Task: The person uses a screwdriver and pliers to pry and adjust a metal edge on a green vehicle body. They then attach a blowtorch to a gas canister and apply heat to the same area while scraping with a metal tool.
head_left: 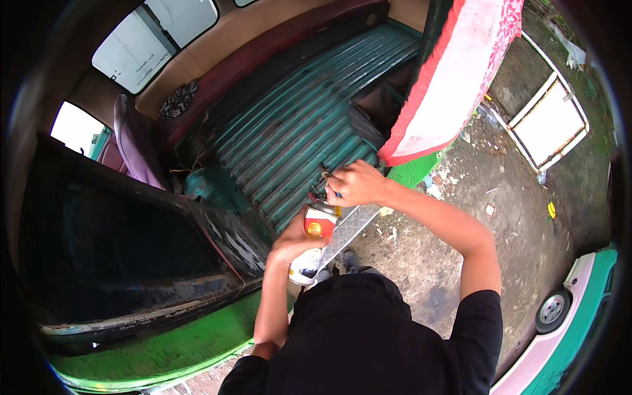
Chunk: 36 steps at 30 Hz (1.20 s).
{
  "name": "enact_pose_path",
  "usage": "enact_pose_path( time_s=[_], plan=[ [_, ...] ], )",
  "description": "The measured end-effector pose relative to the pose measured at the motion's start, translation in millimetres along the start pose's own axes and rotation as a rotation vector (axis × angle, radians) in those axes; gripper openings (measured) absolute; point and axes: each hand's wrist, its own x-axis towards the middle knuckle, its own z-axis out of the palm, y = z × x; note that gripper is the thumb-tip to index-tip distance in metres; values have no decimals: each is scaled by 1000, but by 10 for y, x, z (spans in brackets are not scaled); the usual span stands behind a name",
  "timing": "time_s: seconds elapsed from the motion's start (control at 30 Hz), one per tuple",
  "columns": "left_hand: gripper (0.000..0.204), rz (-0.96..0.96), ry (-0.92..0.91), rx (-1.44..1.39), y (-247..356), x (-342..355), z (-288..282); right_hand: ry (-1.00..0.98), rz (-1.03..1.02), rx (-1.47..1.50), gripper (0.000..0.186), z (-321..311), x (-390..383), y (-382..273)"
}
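Smooth, glossy metal can (320, 228)

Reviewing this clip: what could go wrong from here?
The left hand grips the can by its side; if that grip slipped, the can might drop toward the metal step.
The right hand, at the can's top, appears near the red-edged white panel and could bump it.

An outdoor vehicle yard (526, 224): open van (227, 43) with ribbed floor (283, 131), littered concrete (421, 263), another car (571, 339) parked nearby
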Motion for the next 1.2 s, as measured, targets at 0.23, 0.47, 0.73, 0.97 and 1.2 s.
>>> enact_pose_path(
  time_s=[0.23,0.47,0.73,0.97,1.2],
  plan=[
    [74,73,535,661,176,298,388,419,781,264,47,736,-112,-43],
    [79,224,692,1181,-152,365,543,652,1752,1492,44,950,-271,-227],
    [80,180,563,1082,134,265,633,745,1405,616,49,801,-338,-327],
    [86,229,570,1072,259,147,708,764,1386,783,50,553,-266,-438],
    [76,394,610,1364,57,201,644,419,1834,1801,49,301,-288,-309]
  ],
)
